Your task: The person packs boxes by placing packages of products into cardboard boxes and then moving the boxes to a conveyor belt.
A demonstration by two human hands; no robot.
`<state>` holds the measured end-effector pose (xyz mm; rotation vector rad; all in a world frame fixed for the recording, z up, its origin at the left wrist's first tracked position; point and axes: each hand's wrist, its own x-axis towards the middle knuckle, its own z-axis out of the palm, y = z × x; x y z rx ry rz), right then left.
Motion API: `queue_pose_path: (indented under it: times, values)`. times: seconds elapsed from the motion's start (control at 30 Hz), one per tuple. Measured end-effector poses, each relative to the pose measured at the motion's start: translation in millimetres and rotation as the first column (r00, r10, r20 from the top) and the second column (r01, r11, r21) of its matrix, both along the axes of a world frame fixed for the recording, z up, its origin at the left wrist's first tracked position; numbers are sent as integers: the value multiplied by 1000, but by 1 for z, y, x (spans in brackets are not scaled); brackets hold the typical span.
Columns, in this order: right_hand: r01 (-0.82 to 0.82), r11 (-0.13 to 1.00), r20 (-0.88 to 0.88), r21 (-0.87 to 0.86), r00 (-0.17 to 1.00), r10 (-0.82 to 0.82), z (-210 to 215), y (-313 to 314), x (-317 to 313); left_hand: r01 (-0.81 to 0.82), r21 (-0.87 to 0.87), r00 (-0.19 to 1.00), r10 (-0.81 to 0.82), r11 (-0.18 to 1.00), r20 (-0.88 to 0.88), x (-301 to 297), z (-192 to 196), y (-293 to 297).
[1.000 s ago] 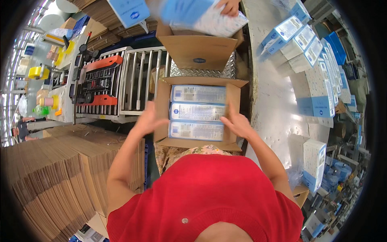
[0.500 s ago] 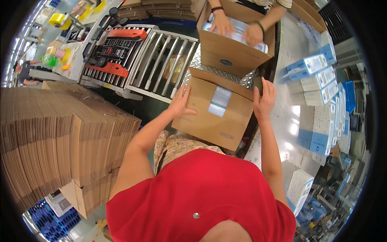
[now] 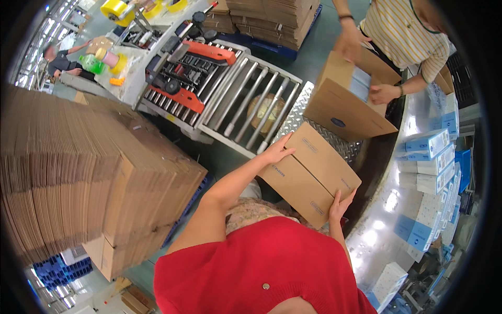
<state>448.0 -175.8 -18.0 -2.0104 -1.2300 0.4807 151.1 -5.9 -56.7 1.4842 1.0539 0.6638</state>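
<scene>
A cardboard box [image 3: 306,175] is in front of my body, its two top flaps folded down to meet at a seam. My left hand [image 3: 277,149] holds its left side, with the fingers on the edge by the seam. At the opposite side my right hand [image 3: 341,205] grips the right edge near the other end of the seam. Both hands are closed on the box between them, which sits turned at an angle. Just beyond it, a co-worker's hands are at a second cardboard box [image 3: 348,112], open, with pale blue packs [image 3: 360,83] inside.
Left of the box runs a roller conveyor [image 3: 246,107] with a red-and-black sealing machine [image 3: 180,78]. Tall stacks of flat cartons [image 3: 136,183] stand at my left. To the right curves a metal counter [image 3: 374,225] with blue-and-white boxes [image 3: 421,222]. Diamond plate [image 3: 298,112] lies beyond.
The top flaps of my box are now folded down, covering the blue-and-white pack label seen before, and the box has turned clockwise. The co-worker's box is now tilted, their hands moved to its sides.
</scene>
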Motion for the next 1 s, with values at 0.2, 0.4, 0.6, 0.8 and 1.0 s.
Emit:
queue_pose_path:
  times: [0.2,0.4,0.6,0.8,1.0]
  values:
    - [96,995,-20,-13,995,-96,-15,84,-128,162,-36,977,-166,986,-134,-88,40,147]
    - [-56,997,-43,-52,998,54,-13,241,-202,-15,186,971,58,982,-231,-192,38,258]
    - [-179,981,-30,-81,984,177,-20,339,-270,60,651,403,578,757,-710,-238,60,274]
    - [-266,963,-13,-39,964,266,-15,396,-364,130,594,411,503,794,-761,-247,50,277]
    - [-331,942,-72,-51,942,327,-10,426,-423,53,572,420,501,819,-756,-264,51,296]
